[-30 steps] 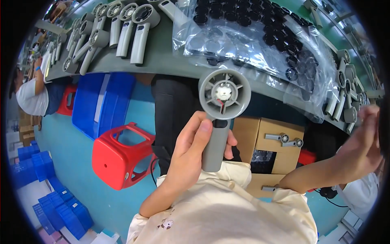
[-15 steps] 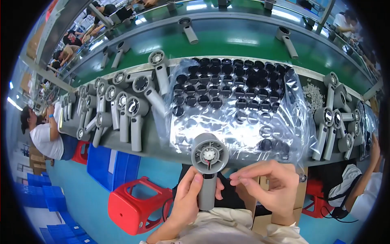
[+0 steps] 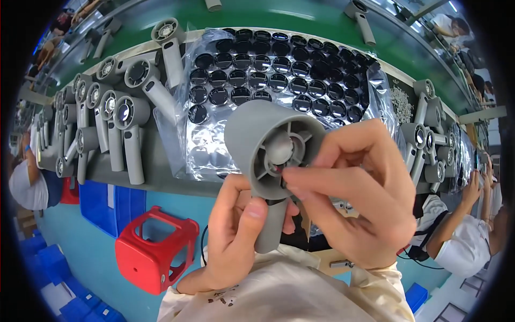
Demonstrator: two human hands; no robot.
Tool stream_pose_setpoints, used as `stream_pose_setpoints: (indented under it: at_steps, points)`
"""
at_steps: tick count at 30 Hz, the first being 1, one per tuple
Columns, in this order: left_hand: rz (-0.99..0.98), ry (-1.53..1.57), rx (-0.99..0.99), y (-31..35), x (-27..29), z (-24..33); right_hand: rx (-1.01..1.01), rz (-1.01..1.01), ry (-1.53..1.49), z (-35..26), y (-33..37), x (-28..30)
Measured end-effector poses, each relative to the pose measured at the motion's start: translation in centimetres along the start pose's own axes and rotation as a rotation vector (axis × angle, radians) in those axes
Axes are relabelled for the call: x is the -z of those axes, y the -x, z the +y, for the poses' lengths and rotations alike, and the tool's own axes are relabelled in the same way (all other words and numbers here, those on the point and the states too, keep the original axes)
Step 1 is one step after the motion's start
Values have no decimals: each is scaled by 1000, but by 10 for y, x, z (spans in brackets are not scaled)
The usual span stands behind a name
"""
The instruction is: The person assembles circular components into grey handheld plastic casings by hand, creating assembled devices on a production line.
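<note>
My left hand (image 3: 233, 236) is wrapped round the handle of a grey handheld fan (image 3: 244, 134), which is held up with its round head tilted. Inside the ring, spokes and a pale domed hub show, with a bit of red wire below the hub. My right hand (image 3: 365, 198) is closed in a pinch, its fingertips reaching into the fan's open ring just under the hub. Whatever the fingertips hold is hidden or too small to make out. Behind the fan, rows of glossy black round caps (image 3: 218, 78) lie on clear plastic film (image 3: 171, 139) on the bench.
Grey fan bodies (image 3: 134, 155) crowd the left of the bench, and more (image 3: 420, 134) stand at the right. A heap of small pale parts (image 3: 401, 104) lies by the film. Beyond runs a green conveyor (image 3: 300, 19). A red stool (image 3: 140, 257) and blue bin (image 3: 96, 206) stand at left; co-workers sit both sides.
My right hand has moved left from beside the fan into its ring. The fan now appears larger and more tilted, still in my left hand. The whole view has shifted.
</note>
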State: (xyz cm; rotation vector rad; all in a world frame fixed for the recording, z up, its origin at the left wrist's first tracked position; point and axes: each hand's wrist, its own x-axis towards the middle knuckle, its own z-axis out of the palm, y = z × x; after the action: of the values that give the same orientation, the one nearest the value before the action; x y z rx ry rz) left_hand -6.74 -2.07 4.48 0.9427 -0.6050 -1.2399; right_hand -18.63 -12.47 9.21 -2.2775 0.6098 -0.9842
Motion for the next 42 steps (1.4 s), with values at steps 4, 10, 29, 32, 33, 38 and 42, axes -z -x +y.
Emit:
stream_pose_setpoints:
  at_steps: [4,10,29,32,33,38,42]
  points:
    - [-6,-9,7,1,10,2,-12,49,43,-7,-1,-10]
    - [24,5,-34,4,33,9,52,13,136,-17,-12,-31]
    - [116,-49,-79,16,109,41,145,-502,387,-69,-101,-84]
    - [136,59,-40,17,121,44,175,-895,297,-63,-168,-87]
    - [146,50,-52,19,123,44,172,-1202,177,-56,-199,-86]
    - [195,110,-110,17,126,40,-55,-355,586,127,-381,-150]
    - [245,82,-106,35,140,34,-47,-372,669,191,-388,-242]
